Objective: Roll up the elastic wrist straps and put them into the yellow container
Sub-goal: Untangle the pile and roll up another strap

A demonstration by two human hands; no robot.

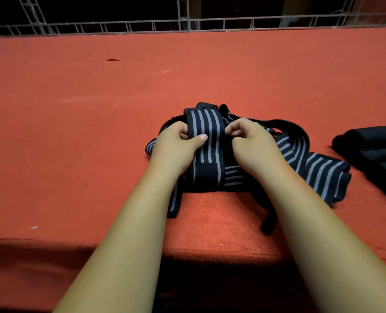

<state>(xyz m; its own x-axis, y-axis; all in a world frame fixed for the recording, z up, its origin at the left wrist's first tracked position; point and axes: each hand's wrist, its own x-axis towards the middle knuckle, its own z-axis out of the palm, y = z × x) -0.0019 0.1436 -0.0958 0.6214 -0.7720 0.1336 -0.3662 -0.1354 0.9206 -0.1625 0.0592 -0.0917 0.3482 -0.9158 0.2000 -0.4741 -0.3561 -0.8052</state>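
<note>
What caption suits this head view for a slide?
Left hand and right hand grip a black grey-striped elastic wrist strap over red cloth.

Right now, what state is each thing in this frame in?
left hand: grips the striped strap, thumb across its front.
right hand: pinches the same strap's right edge.
striped strap: unrolled, held between both hands.
other straps: loose, tangled on the red cloth.
black rolls: rolled, lying right of the pile.
yellow container: not in view.

Black wrist straps [206, 132] with grey lengthwise stripes lie on a red-orange cloth [74, 109] beside plain black rolls [368, 141].
</note>
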